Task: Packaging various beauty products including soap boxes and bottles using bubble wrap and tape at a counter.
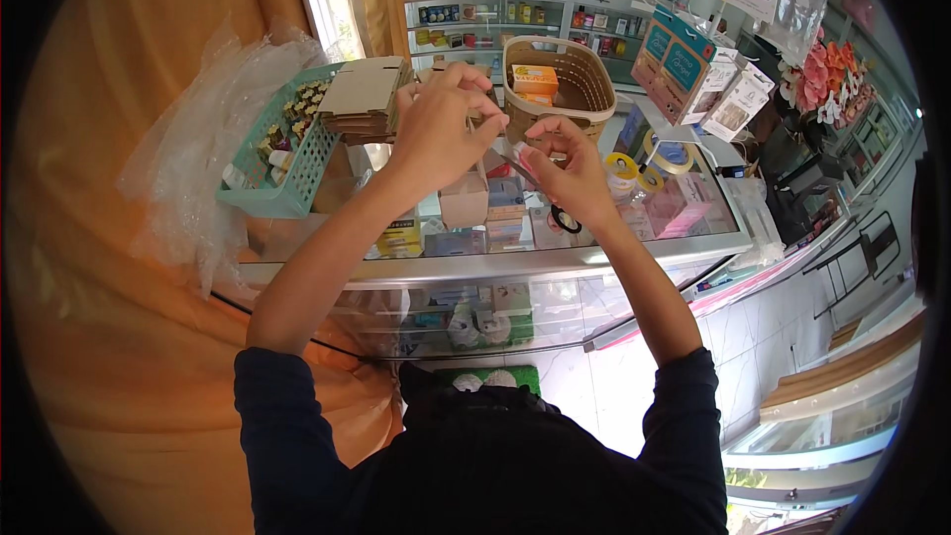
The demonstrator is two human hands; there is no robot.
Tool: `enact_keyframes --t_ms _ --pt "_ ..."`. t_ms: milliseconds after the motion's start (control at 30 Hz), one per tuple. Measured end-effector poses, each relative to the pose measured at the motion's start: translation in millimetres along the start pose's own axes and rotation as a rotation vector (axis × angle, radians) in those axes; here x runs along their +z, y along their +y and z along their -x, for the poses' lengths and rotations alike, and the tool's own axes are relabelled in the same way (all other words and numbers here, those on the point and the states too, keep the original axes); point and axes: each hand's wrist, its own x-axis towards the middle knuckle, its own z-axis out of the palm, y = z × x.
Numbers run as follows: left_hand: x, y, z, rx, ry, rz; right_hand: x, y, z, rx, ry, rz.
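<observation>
My left hand point(446, 122) is raised over the glass counter, fingers curled and thumb reaching toward the other hand; whether it pinches something thin cannot be told. My right hand point(568, 167), just to its right, grips a small whitish item with a dark, narrow blade-like part, perhaps scissors or a cutter. Below the hands a small open cardboard box point(464, 200) stands on the counter. Behind them is a tan plastic basket point(594, 82) with orange boxes point(535, 79) inside. Flattened cardboard boxes point(362, 85) are stacked left of my left hand.
A mint-green basket point(286, 197) of small bottles stands at the left beside plastic wrap point(215, 126). Tape rolls point(621, 166) and pink boxes point(680, 204) lie at the right, near hanging packets point(672, 63). The counter's metal edge point(505, 267) runs in front of me.
</observation>
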Motion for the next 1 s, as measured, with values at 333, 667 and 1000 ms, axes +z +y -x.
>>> enact_keyframes --t_ms 333,667,1000 --pt "3 9 -2 0.053 -0.127 -0.062 -8 4 -5 -0.348 -0.038 0.378" --pt "-2 12 -4 -0.012 -0.166 -0.081 -9 12 -18 0.045 -0.194 -0.13" --pt "-5 -2 2 0.021 0.01 -0.134 -7 12 -24 0.101 -0.175 -0.137"
